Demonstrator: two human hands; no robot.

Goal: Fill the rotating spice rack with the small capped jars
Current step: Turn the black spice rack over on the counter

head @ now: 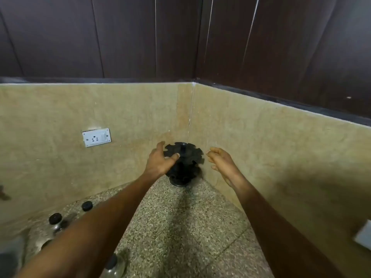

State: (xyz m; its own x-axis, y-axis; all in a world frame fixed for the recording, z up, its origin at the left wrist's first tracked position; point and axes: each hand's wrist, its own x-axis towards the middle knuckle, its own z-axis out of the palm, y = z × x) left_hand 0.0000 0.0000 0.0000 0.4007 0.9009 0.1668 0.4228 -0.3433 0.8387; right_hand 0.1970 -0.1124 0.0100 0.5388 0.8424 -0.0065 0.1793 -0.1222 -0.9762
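Note:
A black rotating spice rack [185, 155] stands in the far corner of the speckled counter [180, 227], its notched slots empty. My left hand [158, 161] grips the rack's upper tier at its left rim, thumb on top. My right hand [222, 162] hovers just right of the rack with relaxed fingers, apart from it. Small clear jars with black caps stand at the left: one jar [87, 206] near the wall, another jar [55, 218] closer to me, and a third jar [112, 265] at the bottom edge, partly hidden by my left forearm.
Beige tiled walls [261, 147] meet behind the rack. A white socket plate [96, 137] sits on the left wall. A pale object [364, 235] shows at the right edge. Dark wooden panels rise above the tiles.

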